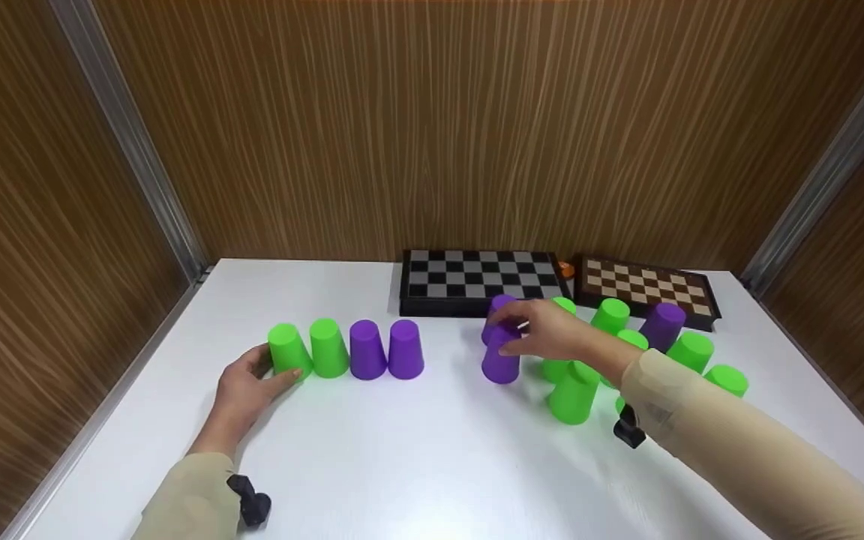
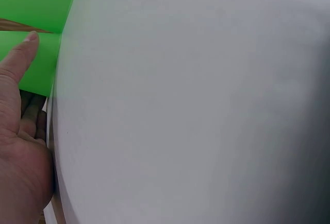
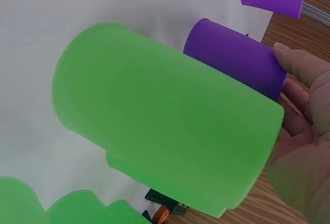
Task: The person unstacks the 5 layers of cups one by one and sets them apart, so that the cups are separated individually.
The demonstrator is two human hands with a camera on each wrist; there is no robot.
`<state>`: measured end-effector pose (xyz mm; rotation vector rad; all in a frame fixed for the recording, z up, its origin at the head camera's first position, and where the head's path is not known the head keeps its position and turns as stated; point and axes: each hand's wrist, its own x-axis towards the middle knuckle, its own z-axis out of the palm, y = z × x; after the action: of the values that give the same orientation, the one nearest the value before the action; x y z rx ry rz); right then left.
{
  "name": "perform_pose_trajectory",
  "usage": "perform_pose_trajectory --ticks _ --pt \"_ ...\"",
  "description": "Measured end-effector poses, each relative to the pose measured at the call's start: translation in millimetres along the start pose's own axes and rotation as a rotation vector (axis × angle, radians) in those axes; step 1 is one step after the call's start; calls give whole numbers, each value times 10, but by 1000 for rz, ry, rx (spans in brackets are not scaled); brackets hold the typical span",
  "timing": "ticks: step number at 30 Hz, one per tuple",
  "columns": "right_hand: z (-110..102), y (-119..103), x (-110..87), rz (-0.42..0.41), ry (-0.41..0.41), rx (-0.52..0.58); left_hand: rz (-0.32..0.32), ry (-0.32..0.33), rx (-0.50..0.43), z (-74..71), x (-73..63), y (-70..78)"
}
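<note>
My left hand [image 1: 244, 386] grips the leftmost green cup [image 1: 289, 351], thumb at its front and fingers behind; the left wrist view shows the thumb along the side of this cup [image 2: 41, 64]. Beside it in a row stand a second green cup [image 1: 329, 349] and two purple cups, one [image 1: 368, 351] left of the other [image 1: 406, 351]. All are upside down. To the right, my right hand [image 1: 556, 330] holds a purple cup [image 1: 501, 366] near its top between thumb and fingers, also seen as a purple cup [image 3: 232, 56] in the right wrist view. Another purple cup [image 1: 498, 304] is partly hidden behind that hand.
Several green cups and a purple cup [image 1: 663, 326] cluster under and beyond my right forearm; one green cup [image 1: 574, 394] stands nearest. Behind lie a black-and-grey checkered board [image 1: 481, 274], a brown checkered board [image 1: 646, 289] and a small orange item [image 1: 567, 269]. Wood-patterned panels enclose the white table [image 1: 372, 465].
</note>
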<state>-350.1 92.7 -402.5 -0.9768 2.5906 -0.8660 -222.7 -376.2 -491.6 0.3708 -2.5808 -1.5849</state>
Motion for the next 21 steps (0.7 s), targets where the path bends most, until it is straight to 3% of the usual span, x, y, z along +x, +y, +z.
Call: perform_pose_trajectory --ticks 5,10,16,21 --pt "-4 -150 61 10 62 21 1 4 3 6 -5 -5" --pt "149 -434 272 -33 124 32 2 3 8 -3 -4 6" --pt "504 -707 585 -97 81 70 -8 0 33 1 -4 2" --pt "737 -787 767 -116 59 83 -10 6 39 2 -9 10"
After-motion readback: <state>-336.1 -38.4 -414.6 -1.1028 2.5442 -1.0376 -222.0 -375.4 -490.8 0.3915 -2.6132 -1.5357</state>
